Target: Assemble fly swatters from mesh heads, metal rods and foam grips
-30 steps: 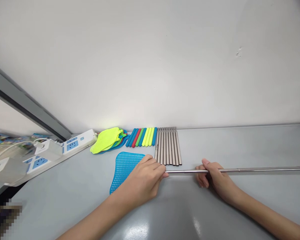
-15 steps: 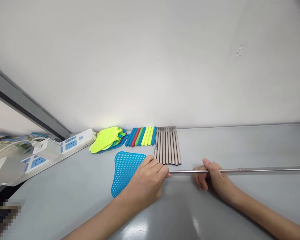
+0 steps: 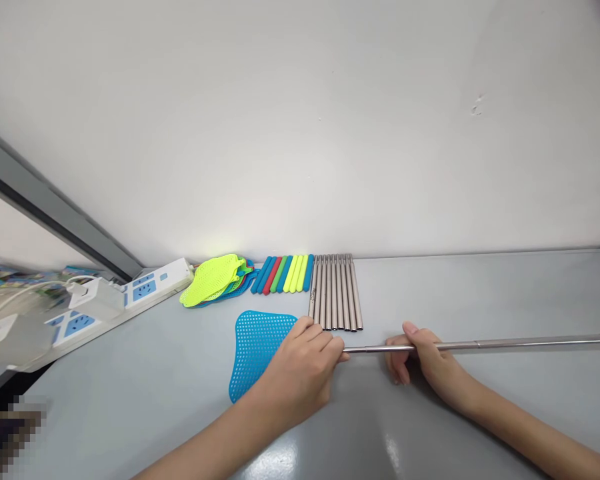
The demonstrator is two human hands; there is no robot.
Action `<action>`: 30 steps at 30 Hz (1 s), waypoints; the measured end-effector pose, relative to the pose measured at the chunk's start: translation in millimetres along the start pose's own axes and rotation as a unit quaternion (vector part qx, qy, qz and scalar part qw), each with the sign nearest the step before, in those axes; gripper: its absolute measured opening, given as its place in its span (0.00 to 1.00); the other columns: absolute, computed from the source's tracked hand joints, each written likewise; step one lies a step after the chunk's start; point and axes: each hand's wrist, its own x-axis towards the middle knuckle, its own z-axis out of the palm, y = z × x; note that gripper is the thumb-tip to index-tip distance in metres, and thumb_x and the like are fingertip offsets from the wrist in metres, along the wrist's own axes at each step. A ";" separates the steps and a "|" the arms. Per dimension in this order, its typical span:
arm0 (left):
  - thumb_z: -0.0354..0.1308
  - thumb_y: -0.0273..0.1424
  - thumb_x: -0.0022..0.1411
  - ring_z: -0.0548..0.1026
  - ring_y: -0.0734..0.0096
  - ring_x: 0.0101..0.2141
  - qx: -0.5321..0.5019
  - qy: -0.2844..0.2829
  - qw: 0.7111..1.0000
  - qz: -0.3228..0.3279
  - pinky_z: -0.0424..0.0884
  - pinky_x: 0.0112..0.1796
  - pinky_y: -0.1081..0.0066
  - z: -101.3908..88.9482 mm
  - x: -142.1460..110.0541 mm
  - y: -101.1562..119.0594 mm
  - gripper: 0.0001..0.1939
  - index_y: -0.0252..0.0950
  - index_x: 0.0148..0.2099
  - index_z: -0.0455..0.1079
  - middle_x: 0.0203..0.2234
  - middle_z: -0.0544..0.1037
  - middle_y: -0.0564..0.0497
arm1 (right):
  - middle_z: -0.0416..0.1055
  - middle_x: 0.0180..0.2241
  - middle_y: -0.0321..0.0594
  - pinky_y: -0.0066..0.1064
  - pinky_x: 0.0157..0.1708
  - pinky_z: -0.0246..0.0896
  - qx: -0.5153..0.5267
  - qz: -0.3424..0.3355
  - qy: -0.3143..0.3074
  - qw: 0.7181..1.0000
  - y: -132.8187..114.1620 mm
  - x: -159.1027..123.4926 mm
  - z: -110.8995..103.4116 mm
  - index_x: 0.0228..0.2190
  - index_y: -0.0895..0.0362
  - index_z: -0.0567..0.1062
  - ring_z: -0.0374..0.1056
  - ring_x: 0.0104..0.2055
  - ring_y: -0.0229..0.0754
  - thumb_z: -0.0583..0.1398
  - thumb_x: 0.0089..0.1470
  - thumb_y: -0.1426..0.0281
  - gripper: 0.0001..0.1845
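Observation:
A long thin metal telescopic rod [image 3: 505, 344] lies level across the grey table [image 3: 455, 293], reaching to the right edge of view. My right hand [image 3: 423, 360] is closed round the rod near its left part. My left hand [image 3: 303, 370] is closed at the rod's left end, where a blue mesh swatter head [image 3: 254, 350] lies flat under its fingers. The joint between the head and the rod is hidden by my left hand.
Several collapsed metal rods [image 3: 336, 291] lie side by side at the back. Coloured handle sleeves [image 3: 284, 273] and a pile of mesh heads, yellow-green on top [image 3: 215, 280], sit to their left. White power strips [image 3: 125, 297] with plugs line the left edge.
Both hands have drawn closer together. My left hand and the blue mesh head have slid a little to the right along the rod, and my right hand has edged left.

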 end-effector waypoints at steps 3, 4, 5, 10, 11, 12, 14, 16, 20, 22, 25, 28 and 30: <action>0.41 0.24 0.58 0.58 0.75 0.23 -0.009 -0.017 1.000 0.002 0.57 0.33 0.70 -3.6 0.2 -2.3 0.11 0.34 0.25 0.57 0.19 0.63 0.54 | 0.59 0.14 0.38 0.29 0.27 0.49 -0.019 0.019 0.000 1.000 -3.1 -0.9 0.4 0.11 0.58 0.63 0.57 0.22 0.38 0.37 0.56 0.60 0.31; 0.41 0.25 0.59 0.58 0.75 0.24 -0.011 -0.022 1.000 0.002 0.57 0.33 0.70 -4.9 0.3 -3.3 0.11 0.34 0.25 0.57 0.19 0.63 0.54 | 0.58 0.14 0.37 0.29 0.27 0.48 -0.021 0.025 0.001 0.999 -3.7 -1.1 0.6 0.11 0.58 0.63 0.56 0.22 0.37 0.38 0.56 0.60 0.31; 0.41 0.25 0.59 0.58 0.75 0.24 -0.013 -0.028 1.000 0.002 0.57 0.33 0.70 -6.1 0.4 -4.1 0.11 0.34 0.25 0.57 0.19 0.63 0.54 | 0.58 0.15 0.37 0.29 0.27 0.48 -0.020 0.030 0.002 0.999 -3.9 -1.1 0.8 0.11 0.58 0.63 0.56 0.22 0.37 0.38 0.56 0.60 0.30; 0.40 0.28 0.60 0.57 0.75 0.24 -0.020 -0.051 0.999 0.000 0.58 0.33 0.69 -9.5 0.1 -6.6 0.11 0.34 0.26 0.57 0.20 0.63 0.54 | 0.55 0.15 0.36 0.29 0.25 0.44 0.006 0.043 0.020 0.999 2.7 -1.9 -1.0 0.11 0.58 0.58 0.51 0.21 0.36 0.42 0.55 0.59 0.27; 0.40 0.28 0.60 0.57 0.75 0.24 -0.025 -0.055 0.998 0.002 0.58 0.33 0.69 -9.6 0.0 -6.8 0.11 0.35 0.26 0.57 0.20 0.63 0.54 | 0.53 0.14 0.36 0.29 0.24 0.42 0.019 0.038 0.023 0.999 4.4 -2.3 -1.8 0.11 0.58 0.56 0.50 0.21 0.36 0.44 0.54 0.59 0.26; 0.40 0.28 0.60 0.57 0.75 0.24 -0.031 -0.060 0.998 0.003 0.58 0.34 0.70 -9.7 -0.2 -6.9 0.11 0.35 0.26 0.57 0.20 0.63 0.54 | 0.52 0.14 0.35 0.29 0.23 0.41 0.038 0.028 0.022 0.999 5.7 -2.7 -2.8 0.11 0.58 0.54 0.49 0.20 0.35 0.46 0.53 0.60 0.25; 0.40 0.29 0.61 0.57 0.76 0.24 -0.042 -0.068 0.997 0.003 0.58 0.34 0.70 -9.6 -0.6 -7.4 0.11 0.35 0.27 0.56 0.20 0.64 0.54 | 0.50 0.14 0.35 0.30 0.22 0.40 0.089 -0.003 0.010 0.996 7.1 -3.1 -4.8 0.11 0.57 0.54 0.48 0.20 0.36 0.49 0.51 0.61 0.23; 0.40 0.29 0.61 0.58 0.75 0.24 -0.049 -0.070 0.996 -0.001 0.57 0.34 0.70 -9.5 -1.2 -8.6 0.11 0.35 0.27 0.56 0.20 0.64 0.54 | 0.50 0.14 0.35 0.31 0.23 0.41 0.150 -0.038 0.006 0.988 7.0 -2.6 -6.7 0.11 0.57 0.55 0.49 0.20 0.37 0.50 0.49 0.64 0.20; 0.40 0.29 0.61 0.58 0.76 0.24 -0.054 -0.074 0.996 -0.008 0.57 0.34 0.70 -8.7 -2.8 -12.8 0.11 0.35 0.27 0.56 0.20 0.63 0.55 | 0.50 0.14 0.36 0.32 0.23 0.42 0.247 -0.074 0.044 0.965 7.4 0.0 -9.3 0.11 0.58 0.58 0.50 0.20 0.38 0.49 0.49 0.67 0.18; 0.40 0.29 0.61 0.58 0.76 0.24 -0.055 -0.075 0.996 -0.008 0.57 0.34 0.70 -8.0 -3.5 -14.9 0.11 0.35 0.27 0.56 0.20 0.64 0.55 | 0.51 0.14 0.37 0.32 0.23 0.42 0.255 -0.075 0.051 0.963 8.8 1.0 -9.2 0.11 0.58 0.58 0.50 0.20 0.38 0.49 0.49 0.68 0.18; 0.40 0.29 0.61 0.58 0.76 0.24 -0.062 -0.067 0.996 -0.008 0.57 0.34 0.69 -6.8 -4.3 -17.0 0.11 0.35 0.26 0.56 0.20 0.64 0.55 | 0.51 0.13 0.36 0.32 0.24 0.42 0.230 -0.056 0.060 0.970 11.1 1.7 -7.0 0.11 0.58 0.58 0.50 0.20 0.38 0.49 0.50 0.67 0.20; 0.40 0.28 0.60 0.59 0.76 0.24 -0.064 -0.059 0.996 -0.010 0.58 0.33 0.69 -5.8 -4.9 -18.3 0.11 0.35 0.26 0.56 0.20 0.64 0.55 | 0.50 0.13 0.35 0.31 0.24 0.42 0.203 -0.018 0.086 0.975 12.4 2.0 -4.2 0.10 0.58 0.57 0.50 0.20 0.37 0.49 0.52 0.66 0.22; 0.40 0.28 0.60 0.59 0.75 0.24 -0.060 -0.061 0.996 -0.012 0.57 0.33 0.69 -5.5 -5.3 -18.9 0.11 0.35 0.26 0.56 0.20 0.64 0.55 | 0.49 0.13 0.34 0.31 0.24 0.42 0.192 -0.004 0.095 0.977 12.7 2.1 -3.0 0.10 0.57 0.56 0.51 0.20 0.37 0.49 0.53 0.65 0.23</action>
